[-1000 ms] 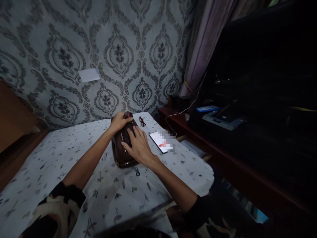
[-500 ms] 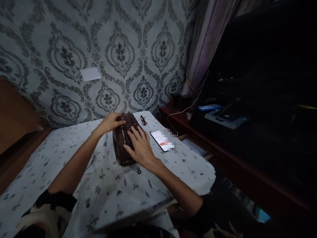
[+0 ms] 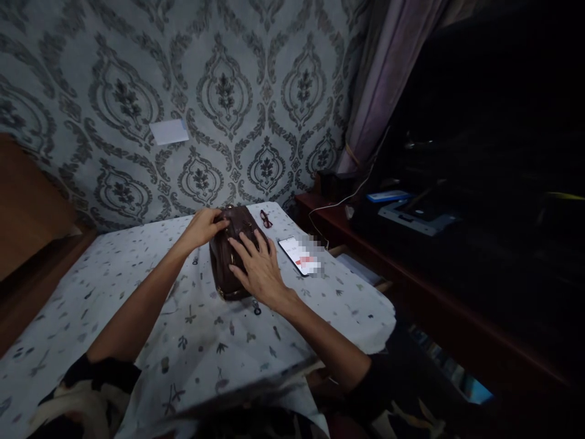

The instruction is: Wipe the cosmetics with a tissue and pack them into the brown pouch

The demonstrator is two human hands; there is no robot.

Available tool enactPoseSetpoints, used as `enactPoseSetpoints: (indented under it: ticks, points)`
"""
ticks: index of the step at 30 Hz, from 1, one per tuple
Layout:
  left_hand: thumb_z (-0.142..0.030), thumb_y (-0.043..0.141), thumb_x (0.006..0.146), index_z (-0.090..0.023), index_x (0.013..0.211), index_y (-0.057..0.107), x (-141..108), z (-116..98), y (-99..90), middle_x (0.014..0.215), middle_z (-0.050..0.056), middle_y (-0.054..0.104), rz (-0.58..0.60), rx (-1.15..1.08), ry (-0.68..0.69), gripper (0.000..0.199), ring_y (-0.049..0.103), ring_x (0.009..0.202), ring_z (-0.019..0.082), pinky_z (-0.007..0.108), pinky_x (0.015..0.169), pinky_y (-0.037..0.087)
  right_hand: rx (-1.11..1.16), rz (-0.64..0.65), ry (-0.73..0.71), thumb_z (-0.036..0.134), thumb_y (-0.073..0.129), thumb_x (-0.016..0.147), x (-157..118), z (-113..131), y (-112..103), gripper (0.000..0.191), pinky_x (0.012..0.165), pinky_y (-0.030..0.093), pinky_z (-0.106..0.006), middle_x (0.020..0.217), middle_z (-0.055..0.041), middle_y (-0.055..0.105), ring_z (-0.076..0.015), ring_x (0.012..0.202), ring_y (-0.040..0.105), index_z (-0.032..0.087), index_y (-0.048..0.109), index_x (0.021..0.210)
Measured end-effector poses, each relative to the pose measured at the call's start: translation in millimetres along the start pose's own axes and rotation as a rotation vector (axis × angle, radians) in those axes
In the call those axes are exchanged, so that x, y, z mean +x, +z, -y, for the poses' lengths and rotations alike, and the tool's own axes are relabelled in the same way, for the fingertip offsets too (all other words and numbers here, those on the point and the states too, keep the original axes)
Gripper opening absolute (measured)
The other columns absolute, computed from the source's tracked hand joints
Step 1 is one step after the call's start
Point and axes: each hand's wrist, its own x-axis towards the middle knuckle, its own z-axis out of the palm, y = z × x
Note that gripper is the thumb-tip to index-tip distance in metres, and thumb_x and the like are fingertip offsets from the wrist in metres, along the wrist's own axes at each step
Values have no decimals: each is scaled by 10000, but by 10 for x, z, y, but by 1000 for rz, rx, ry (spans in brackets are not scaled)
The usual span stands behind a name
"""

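Observation:
A dark brown handbag (image 3: 223, 262) with gold-coloured zip parts lies on the patterned white cloth. At its far left corner, my left hand (image 3: 203, 228) holds the edge, thumb on the top face and the other fingers bent over the back, partly hidden. My right hand (image 3: 260, 265) rests on the top of the bag with its fingers spread. Part of the gold zip shows beside the right fingertips. To the right of the bag, a phone (image 3: 295, 253) lies with its screen lit, partly blurred out.
Red-framed eyeglasses (image 3: 265, 219) lie behind the bag. The white cloth (image 3: 219, 378) covers the table or bed surface. On the right are a dark red shelf (image 3: 411, 274), a white cable (image 3: 338, 202) and a blue-and-white object (image 3: 388, 197). Patterned wallpaper (image 3: 223, 91) stands behind.
My right hand has shifted slightly over the bag's top, and less of the gold zip shows now. My left hand keeps its place at the far corner. The view has moved a little.

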Motion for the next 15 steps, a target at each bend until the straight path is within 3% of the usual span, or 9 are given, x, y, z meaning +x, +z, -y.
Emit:
enactPoseSetpoints:
  ticks: [5, 15]
  points:
    - [-381, 575, 750, -188, 582, 487, -60, -41, 9, 531, -42, 470, -27, -18, -11, 270, 406, 546, 127, 279, 556, 264, 3, 28, 7, 389, 548, 954, 1, 3, -19, 483, 1164, 194, -613, 1580, -65, 384, -365, 1483, 213, 304, 514, 1428]
    - [-415, 605, 745, -155, 680, 627, -164, 26, 85, 581, -30, 529, 65, -223, 8, 269, 483, 617, 147, 256, 597, 362, 10, 34, -10, 379, 576, 940, 15, 4, -58, 465, 1140, 224, -627, 1574, -99, 382, -383, 1470, 233, 284, 554, 1394]
